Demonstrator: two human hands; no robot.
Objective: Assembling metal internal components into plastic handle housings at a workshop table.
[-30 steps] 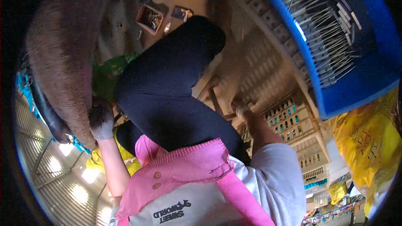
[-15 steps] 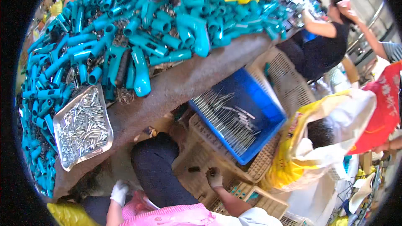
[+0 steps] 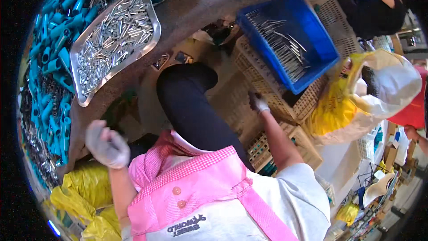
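Observation:
My left hand [image 3: 107, 145], in a whitish glove with bare fingertips, is raised below the metal tray [image 3: 153, 49] of small shiny metal pins. Its fingers are loosely bent, and nothing shows in them. My right hand [image 3: 258, 102], also gloved, is low beside the beige plastic crate [image 3: 255, 69] under the blue bin [image 3: 323, 56]. Its finger end looks dark and small, so I cannot make out whether it holds anything. Long thin metal rods [image 3: 285, 47] lie inside the blue bin.
Teal plastic tube-like parts [image 3: 53, 67] are heaped on the table [image 3: 196, 9]. A yellow and white sack [image 3: 332, 116] stands right of the crates. Yellow bags [image 3: 87, 187] lie at lower left. Another person in black [image 3: 374, 15] sits at upper right.
The view has tipped down, so tray, bin and table appear higher. My left hand has come up toward the tray. My right arm reaches farther forward, beside the crate.

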